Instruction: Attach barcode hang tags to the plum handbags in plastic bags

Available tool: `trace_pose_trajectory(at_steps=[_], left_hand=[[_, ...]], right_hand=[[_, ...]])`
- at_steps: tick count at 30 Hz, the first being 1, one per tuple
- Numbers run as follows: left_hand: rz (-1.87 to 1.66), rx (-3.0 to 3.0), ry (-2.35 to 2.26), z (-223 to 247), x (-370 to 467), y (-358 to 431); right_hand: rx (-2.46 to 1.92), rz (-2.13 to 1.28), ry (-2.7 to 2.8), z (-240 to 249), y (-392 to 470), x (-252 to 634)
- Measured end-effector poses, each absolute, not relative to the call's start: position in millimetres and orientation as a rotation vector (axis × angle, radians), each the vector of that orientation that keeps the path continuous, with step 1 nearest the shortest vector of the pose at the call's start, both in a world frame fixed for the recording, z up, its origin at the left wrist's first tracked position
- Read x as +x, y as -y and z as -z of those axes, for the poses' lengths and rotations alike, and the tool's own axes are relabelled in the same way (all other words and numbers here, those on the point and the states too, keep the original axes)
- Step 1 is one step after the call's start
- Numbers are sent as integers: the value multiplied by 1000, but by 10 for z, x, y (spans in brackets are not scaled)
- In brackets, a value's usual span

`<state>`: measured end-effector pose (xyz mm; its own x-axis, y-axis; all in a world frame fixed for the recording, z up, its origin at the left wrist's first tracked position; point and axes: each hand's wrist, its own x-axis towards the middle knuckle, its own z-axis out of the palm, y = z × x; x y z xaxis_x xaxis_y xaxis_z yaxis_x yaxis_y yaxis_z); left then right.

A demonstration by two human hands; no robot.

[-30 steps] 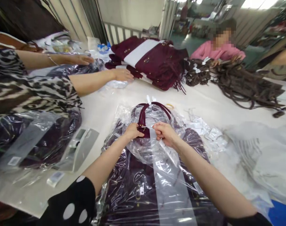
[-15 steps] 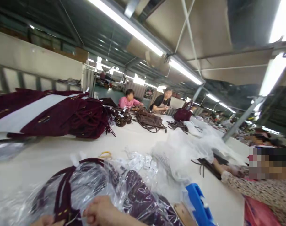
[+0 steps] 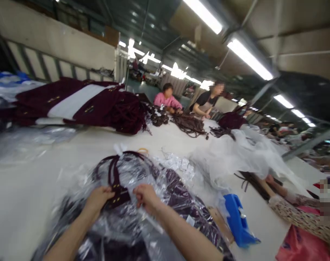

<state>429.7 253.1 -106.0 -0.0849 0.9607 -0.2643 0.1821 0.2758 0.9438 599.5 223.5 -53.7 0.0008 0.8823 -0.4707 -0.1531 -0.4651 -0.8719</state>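
Observation:
A maroon handbag point(image 3: 120, 197) with looped handles lies in front of me, among clear plastic wrapping point(image 3: 137, 166). My left hand point(image 3: 99, 198) is closed at the left edge of the bag's strap tab, its fingertips pinched there beside small gold-coloured studs. Just right of the tab is my right hand point(image 3: 146, 195), its fingers curled together. What those fingers hold is too blurred to make out. A white tie point(image 3: 119, 149) sits at the top of the handles. More dark maroon goods in plastic point(image 3: 181, 188) lie right of my right hand.
Stacked maroon bags point(image 3: 96, 105) lie at the back left of the white table point(image 3: 83, 148). A blue plastic tool point(image 3: 237, 219) is at the right, near a co-worker's patterned sleeve point(image 3: 292, 214). White sheeting point(image 3: 235, 148) spreads behind it. Two people work across the table.
The view has swung left and down, so both forearms now show. My hands appear higher in the picture, still close together at the handbag's strap tab.

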Motion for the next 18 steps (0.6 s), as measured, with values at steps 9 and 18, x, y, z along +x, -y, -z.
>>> trace_pose_trajectory(at_steps=[9, 18], left_hand=[[-838, 815, -1215, 1012, 4193, -2432], [-850, 802, -1080, 949, 4136, -2440]], right_hand=[[-1405, -1730, 750, 589, -2185, 5927], [-1423, -1709, 767, 640, -2235, 5737]])
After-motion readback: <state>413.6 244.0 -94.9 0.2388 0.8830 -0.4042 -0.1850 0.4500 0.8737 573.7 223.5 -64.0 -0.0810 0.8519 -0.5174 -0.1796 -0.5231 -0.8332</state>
